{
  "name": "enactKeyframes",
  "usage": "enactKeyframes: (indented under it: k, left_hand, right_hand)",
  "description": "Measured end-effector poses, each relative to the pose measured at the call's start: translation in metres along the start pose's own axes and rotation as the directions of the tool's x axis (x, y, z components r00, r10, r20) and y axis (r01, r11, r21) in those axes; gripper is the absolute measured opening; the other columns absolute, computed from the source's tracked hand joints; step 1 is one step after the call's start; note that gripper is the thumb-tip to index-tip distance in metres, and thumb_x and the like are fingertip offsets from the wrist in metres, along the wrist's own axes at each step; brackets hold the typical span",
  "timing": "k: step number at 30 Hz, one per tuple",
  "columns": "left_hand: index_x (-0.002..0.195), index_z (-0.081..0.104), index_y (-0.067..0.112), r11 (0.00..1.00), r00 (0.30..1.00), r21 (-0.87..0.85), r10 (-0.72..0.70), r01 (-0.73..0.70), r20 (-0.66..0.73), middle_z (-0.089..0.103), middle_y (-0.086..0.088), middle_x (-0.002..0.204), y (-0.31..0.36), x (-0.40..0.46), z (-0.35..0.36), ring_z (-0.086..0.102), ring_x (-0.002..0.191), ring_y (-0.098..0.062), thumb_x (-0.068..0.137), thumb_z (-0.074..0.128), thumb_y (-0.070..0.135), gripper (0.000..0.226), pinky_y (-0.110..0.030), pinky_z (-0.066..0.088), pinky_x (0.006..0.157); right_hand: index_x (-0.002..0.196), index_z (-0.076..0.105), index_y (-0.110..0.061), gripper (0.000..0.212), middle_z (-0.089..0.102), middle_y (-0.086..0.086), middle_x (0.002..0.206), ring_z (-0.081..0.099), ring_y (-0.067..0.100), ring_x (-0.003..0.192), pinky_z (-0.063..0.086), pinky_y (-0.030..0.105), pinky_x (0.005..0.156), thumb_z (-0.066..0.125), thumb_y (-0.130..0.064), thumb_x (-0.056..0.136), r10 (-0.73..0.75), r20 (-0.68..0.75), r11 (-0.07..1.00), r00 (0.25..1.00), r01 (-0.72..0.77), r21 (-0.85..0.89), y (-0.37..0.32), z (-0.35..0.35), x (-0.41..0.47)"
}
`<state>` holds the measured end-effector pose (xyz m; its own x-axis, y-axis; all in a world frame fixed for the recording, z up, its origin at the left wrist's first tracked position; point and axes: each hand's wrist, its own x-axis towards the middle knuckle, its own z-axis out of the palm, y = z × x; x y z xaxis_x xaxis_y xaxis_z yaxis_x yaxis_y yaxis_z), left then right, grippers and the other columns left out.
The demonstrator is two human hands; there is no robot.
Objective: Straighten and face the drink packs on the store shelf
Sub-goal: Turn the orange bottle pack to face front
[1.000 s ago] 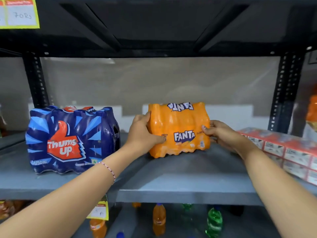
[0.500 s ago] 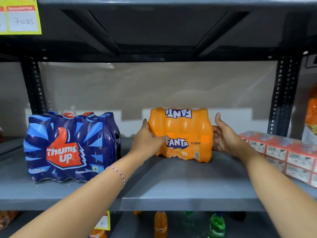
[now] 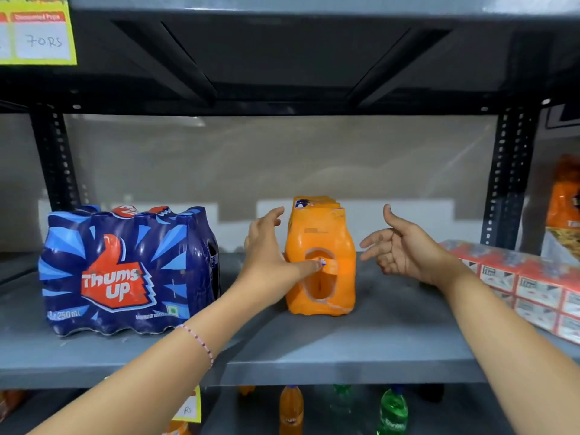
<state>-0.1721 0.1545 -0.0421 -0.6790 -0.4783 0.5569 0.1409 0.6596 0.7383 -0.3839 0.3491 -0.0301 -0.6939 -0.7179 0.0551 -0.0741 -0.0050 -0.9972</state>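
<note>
An orange Fanta pack (image 3: 326,233) stands mid-shelf on the grey shelf (image 3: 345,346), its narrow end with the oval wrap opening turned toward me. My left hand (image 3: 266,259) is at the pack's left side, fingers spread, with the thumb pressed on the front end. Off to the pack's right, my right hand (image 3: 405,246) hovers with fingers apart, a gap between it and the wrap. A dark blue Thums Up pack (image 3: 125,271) stands at the left with its logo facing front.
Red and white cartons (image 3: 527,284) lie stacked at the right end of the shelf. A black perforated upright (image 3: 508,177) rises behind them, with an orange package (image 3: 565,208) beyond. Orange and green bottles (image 3: 290,412) stand on the lower shelf. A yellow price tag (image 3: 37,29) hangs top left.
The Fanta pack has been turned from its broad logo side to its narrow end facing me. My right hand has let go and moved away to the right; my left hand's fingers have opened.
</note>
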Motion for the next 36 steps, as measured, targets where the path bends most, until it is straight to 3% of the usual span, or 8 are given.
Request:
enactKeyframes:
  k: [3,5,8,11,14,24,29,36]
  left_hand:
    - [0.096,0.049,0.032,0.991,0.982,0.044,0.129,-0.124,-0.137,0.052,0.007,0.081,-0.009,-0.013,-0.003,0.053,0.072,-0.002,0.076,0.080,0.008,0.044,-0.012,0.042,0.059]
    - [0.076,0.050,0.028,0.993,0.983,0.078,0.095,-0.083,-0.159,0.050,0.008,0.062,-0.013,-0.015,-0.003,0.054,0.058,-0.002,0.081,0.062,-0.008,0.038,-0.012,0.044,0.053]
    - [0.085,0.058,0.027,0.975,0.964,-0.045,-0.221,0.217,-0.148,0.065,0.005,0.100,-0.018,-0.005,-0.007,0.070,0.089,-0.028,0.093,0.052,0.002,0.027,-0.040,0.059,0.079]
    - [0.109,0.057,0.029,0.908,0.922,-0.195,-0.385,0.370,-0.044,0.066,0.005,0.112,-0.020,0.000,-0.008,0.064,0.087,-0.017,0.105,0.044,0.037,0.016,-0.033,0.049,0.075]
    - [0.126,0.052,0.027,0.930,0.941,-0.150,-0.322,0.335,0.103,0.069,0.001,0.122,-0.019,0.005,-0.006,0.066,0.101,-0.021,0.103,0.048,0.051,0.034,-0.035,0.051,0.083]
    - [0.132,0.041,0.010,0.899,0.944,0.351,-0.314,0.261,0.101,0.056,-0.004,0.107,-0.018,-0.012,-0.027,0.055,0.073,-0.015,0.103,0.058,0.031,0.041,-0.028,0.042,0.058]
    - [0.130,0.041,0.014,0.912,0.965,0.377,-0.226,0.163,0.130,0.062,-0.002,0.106,-0.018,-0.030,-0.041,0.055,0.068,-0.006,0.099,0.063,0.035,0.043,-0.019,0.043,0.053]
    - [0.135,0.045,0.013,0.944,0.979,0.310,-0.158,0.111,0.129,0.069,-0.009,0.124,-0.020,-0.052,-0.051,0.070,0.100,-0.027,0.097,0.065,0.037,0.050,-0.028,0.051,0.073]
  right_hand:
    - [0.106,0.073,-0.012,0.058,0.079,0.012,0.105,0.071,0.018,0.074,0.057,0.032,0.063,0.058,-0.065,0.088,-0.104,-0.226,0.992,0.969,0.083,-0.100,0.001,0.002,0.010]
    - [0.115,0.069,-0.021,0.047,0.072,0.004,0.120,0.068,0.019,0.105,0.056,0.039,0.082,0.063,-0.059,0.088,-0.114,-0.247,0.982,0.962,0.072,-0.174,0.006,0.006,0.015]
    - [0.129,0.059,-0.027,0.048,0.067,-0.005,0.126,0.061,0.014,0.117,0.049,0.045,0.095,0.071,-0.046,0.087,-0.114,-0.189,0.975,0.975,0.073,-0.210,0.012,0.018,0.020]
    - [0.137,0.050,-0.025,0.059,0.071,-0.001,0.124,0.073,0.012,0.101,0.059,0.039,0.080,0.078,-0.027,0.085,-0.095,-0.097,0.991,0.991,0.084,-0.106,0.014,0.033,0.023]
    - [0.134,0.054,-0.021,0.057,0.071,0.000,0.125,0.074,0.006,0.086,0.056,0.021,0.057,0.080,-0.028,0.083,-0.108,-0.109,0.963,0.988,0.077,-0.258,0.013,0.043,0.018]
    - [0.128,0.046,-0.023,0.062,0.065,0.003,0.123,0.068,0.027,0.106,0.062,0.047,0.083,0.079,-0.042,0.080,-0.151,-0.176,0.926,0.973,0.077,-0.370,0.024,0.049,-0.040]
    - [0.130,0.047,-0.023,0.093,0.068,0.006,0.124,0.068,0.029,0.109,0.055,0.053,0.095,0.079,-0.065,0.053,-0.201,-0.193,0.908,0.960,0.109,-0.405,0.025,0.060,-0.073]
    - [0.131,0.047,-0.023,0.093,0.067,0.005,0.127,0.068,0.025,0.110,0.057,0.051,0.094,0.077,-0.068,0.056,-0.245,-0.195,0.891,0.950,0.141,-0.431,0.029,0.065,-0.100]
